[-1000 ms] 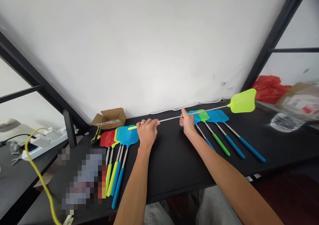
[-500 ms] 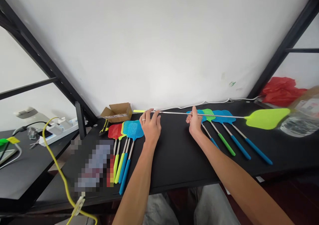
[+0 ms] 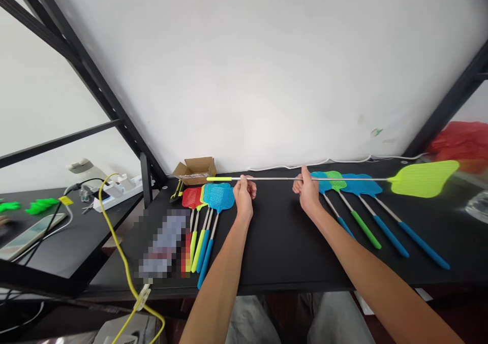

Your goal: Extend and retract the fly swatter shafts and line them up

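Note:
Both hands hold a long yellow-green fly swatter (image 3: 423, 180) level above the table, its flat head to the right and its yellow-green handle at the left. My left hand (image 3: 244, 194) is closed round the thin metal rod near the handle. Farther right, my right hand (image 3: 307, 189) grips the same rod, thumb up. Beyond it several fly swatters lie on the table, with blue heads (image 3: 360, 181) and a green one (image 3: 334, 180). Left of my left hand lies another group, with a red swatter (image 3: 191, 197) and a blue swatter (image 3: 221, 197) among them.
A small open cardboard box (image 3: 195, 170) stands by the wall. A yellow cable (image 3: 120, 247) hangs across the table's left end. A white power strip (image 3: 122, 191) lies on the left-hand table. Red plastic (image 3: 463, 141) is at the far right.
My left hand has gone from spread fingers over the rod to a closed grip on it. The right hand keeps its hold. The view has turned slightly left.

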Demonstrator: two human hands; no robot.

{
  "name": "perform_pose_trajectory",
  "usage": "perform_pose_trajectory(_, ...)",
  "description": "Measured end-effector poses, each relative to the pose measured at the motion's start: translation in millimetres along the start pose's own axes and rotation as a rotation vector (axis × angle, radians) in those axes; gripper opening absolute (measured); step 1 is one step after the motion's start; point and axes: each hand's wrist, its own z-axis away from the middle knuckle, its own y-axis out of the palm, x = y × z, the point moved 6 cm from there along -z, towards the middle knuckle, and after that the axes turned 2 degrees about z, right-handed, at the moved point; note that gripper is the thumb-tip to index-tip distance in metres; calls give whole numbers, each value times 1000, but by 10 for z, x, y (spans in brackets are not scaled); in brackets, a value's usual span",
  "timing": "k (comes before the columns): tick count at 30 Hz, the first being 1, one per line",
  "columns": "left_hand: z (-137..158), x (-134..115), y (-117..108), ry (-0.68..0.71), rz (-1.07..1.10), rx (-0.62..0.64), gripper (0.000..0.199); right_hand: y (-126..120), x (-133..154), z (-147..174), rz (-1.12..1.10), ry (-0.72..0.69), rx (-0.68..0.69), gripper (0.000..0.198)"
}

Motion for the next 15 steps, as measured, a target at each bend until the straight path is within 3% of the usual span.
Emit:
perform_pose_trajectory(7, -134, -118, -198, 36, 101, -142, 44, 99, -66, 45, 5, 26, 77, 56)
perform_pose_trajectory(15, -203, -236, -424, 61, 219, -284, 44, -55, 48, -85, -47, -34, 8, 57)
